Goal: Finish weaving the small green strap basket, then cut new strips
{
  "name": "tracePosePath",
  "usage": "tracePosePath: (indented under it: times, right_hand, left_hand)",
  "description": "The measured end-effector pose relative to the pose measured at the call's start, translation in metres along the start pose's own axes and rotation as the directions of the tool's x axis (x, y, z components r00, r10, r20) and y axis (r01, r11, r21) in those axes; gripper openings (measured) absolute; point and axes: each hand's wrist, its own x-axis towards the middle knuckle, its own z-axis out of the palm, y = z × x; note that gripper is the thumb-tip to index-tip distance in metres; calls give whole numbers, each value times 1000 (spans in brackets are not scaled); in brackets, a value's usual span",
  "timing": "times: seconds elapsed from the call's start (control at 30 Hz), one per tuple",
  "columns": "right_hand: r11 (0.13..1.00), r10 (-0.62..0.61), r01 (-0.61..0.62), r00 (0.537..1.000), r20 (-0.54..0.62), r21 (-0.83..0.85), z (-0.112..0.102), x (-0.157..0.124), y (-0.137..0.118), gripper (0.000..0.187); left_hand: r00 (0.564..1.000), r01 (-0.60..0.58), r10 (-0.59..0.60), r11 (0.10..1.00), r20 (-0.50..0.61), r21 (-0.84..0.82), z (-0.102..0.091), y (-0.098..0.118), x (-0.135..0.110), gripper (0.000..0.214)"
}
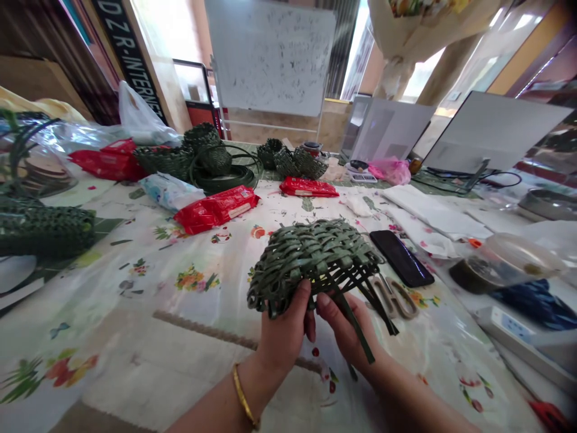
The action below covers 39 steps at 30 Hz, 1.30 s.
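Above the table I hold a dark green woven basket (311, 249), tilted on its side, with several loose strips (356, 328) hanging from its near right edge. My left hand (288, 325) grips its lower left rim, thumb on the outside and the other fingers mostly hidden underneath. At the near edge, by the loose strips, my right hand (347, 325) is closed with the thumb pressed on a strip. Scissors (394, 297) with beige handles lie just right of the basket, partly hidden behind the strips. Beyond them rests a black phone (401, 258).
Red packets (216, 209) lie ahead on the flowered tablecloth (148, 355). Behind them are a coil of green strip (225, 180) and several woven baskets (300, 162). A plastic container (509, 261) and a white power strip (518, 337) are at right; another woven piece (49, 228) lies left.
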Motion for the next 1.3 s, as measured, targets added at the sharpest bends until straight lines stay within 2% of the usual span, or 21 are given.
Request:
tracePosePath:
  times: [0.1,0.17,0.3,0.4,0.57,0.7,0.87,1.0,1.13,1.23,1.3]
  right_hand:
    - [998,22,-28,995,94,61,-3,5,3,34]
    - [999,-6,-2,987,159,48,-8,6,6,31]
    - [998,-62,64,965,255,0,-18,5,9,31]
    - [998,-31,42,973,229,-45,-19,4,11,30]
    - [993,-10,26,990,137,-114,-16,5,18,27]
    - [994,-20,31,994,105,-108,-22,3,23,24]
    - [974,-109,133,985,135,-183,-30,0,21,27]
    - [960,-166,192,976,139,-205,-29,-1,20,28]
    - [963,-156,189,972,176,-190,-28,-2,22,30]
    - [957,-148,197,964,222,-215,-30,-1,21,32]
    - [950,-143,193,967,209,-245,-31,-1,19,30]
  left_hand:
    - [999,-19,19,1000,-27,12,-2,-3,5,45]
    - [999,-33,34,999,-23,12,-3,-6,6,44]
    - [1000,-1,-2,995,-23,-100,-3,-10,5,41]
    - [999,34,-37,983,-14,-180,-1,-11,5,40]
    - [991,96,-115,967,-70,-235,0,-9,7,40]
    - [995,94,-102,962,-18,-257,2,-8,5,40]
    - [996,89,-88,967,14,-241,2,-5,-1,37]
    - [997,75,-68,978,40,-195,1,-4,-4,40]
    - [999,47,-45,991,21,-128,0,-7,-4,46]
    - [999,41,-44,988,-13,-150,1,-10,-3,46]
    - [999,46,-49,984,-14,-173,2,-11,-3,45]
